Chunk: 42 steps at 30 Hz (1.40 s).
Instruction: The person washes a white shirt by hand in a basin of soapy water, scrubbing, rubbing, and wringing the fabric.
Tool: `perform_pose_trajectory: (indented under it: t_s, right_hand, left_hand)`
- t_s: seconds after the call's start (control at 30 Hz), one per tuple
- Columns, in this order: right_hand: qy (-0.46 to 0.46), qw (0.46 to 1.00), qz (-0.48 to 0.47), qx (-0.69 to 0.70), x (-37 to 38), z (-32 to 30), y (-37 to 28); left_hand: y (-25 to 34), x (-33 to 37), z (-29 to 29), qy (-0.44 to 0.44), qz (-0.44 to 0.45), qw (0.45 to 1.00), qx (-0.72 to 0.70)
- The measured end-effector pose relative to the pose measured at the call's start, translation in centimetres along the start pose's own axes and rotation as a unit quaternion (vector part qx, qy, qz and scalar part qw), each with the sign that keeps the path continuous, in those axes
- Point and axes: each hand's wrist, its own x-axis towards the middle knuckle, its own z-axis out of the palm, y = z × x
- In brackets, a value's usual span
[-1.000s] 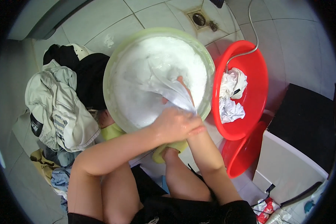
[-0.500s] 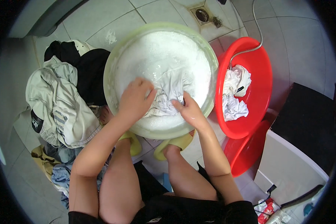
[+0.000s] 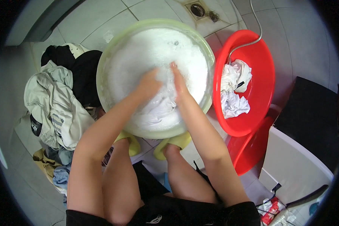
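Observation:
A wide pale-green basin (image 3: pixel 104 98) full of white suds stands on the floor before me. Inside it, a wet white garment (image 3: pixel 158 112) lies bunched at the near side, partly under the foam. My left hand (image 3: pixel 150 83) is over the suds just beyond the garment, and motion smears its fingers. Close to its right, my right hand (image 3: pixel 179 82) points away from me with its fingers stretched out, edge-on, and nothing shows in it. The two hands are apart.
At right, a red tub (image 3: pixel 258 90) holds white clothes (image 3: pixel 235 103), with a metal hose (image 3: pixel 248 44) hanging into it. Another red tub (image 3: pixel 248 150) sits under it. Clothes pile (image 3: pixel 62 105) up at left. A floor drain (image 3: pixel 197 10) lies beyond the basin.
My right hand has let go of the white garment and moved farther into the basin. My left hand has moved right, and the garment now lies lower in the suds.

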Motion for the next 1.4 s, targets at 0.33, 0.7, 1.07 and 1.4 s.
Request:
perform_pose_trajectory:
  t_s: [0.33,0.7,1.07,1.4]
  right_hand:
    - [-0.244,0.941,0.108,0.207,-6.5,0.3,-3.1]
    - [-0.073,0.969,-0.207,-0.111,-12.8,-1.1,-5.2]
    - [-0.185,0.968,-0.17,-0.027,-18.9,-2.7,-6.7]
    - [-0.046,0.98,-0.166,-0.1,-15.1,-3.7,-7.9]
  left_hand:
    - [10.2,-6.9,-0.1,0.008,0.271,0.96,0.068]
    - [7.3,-8.2,-6.4,0.175,0.117,0.976,-0.05]
    - [5.8,-9.3,-6.5,0.079,-0.073,0.992,-0.066]
    - [8.3,-8.6,-6.8,-0.003,0.043,0.979,-0.2]
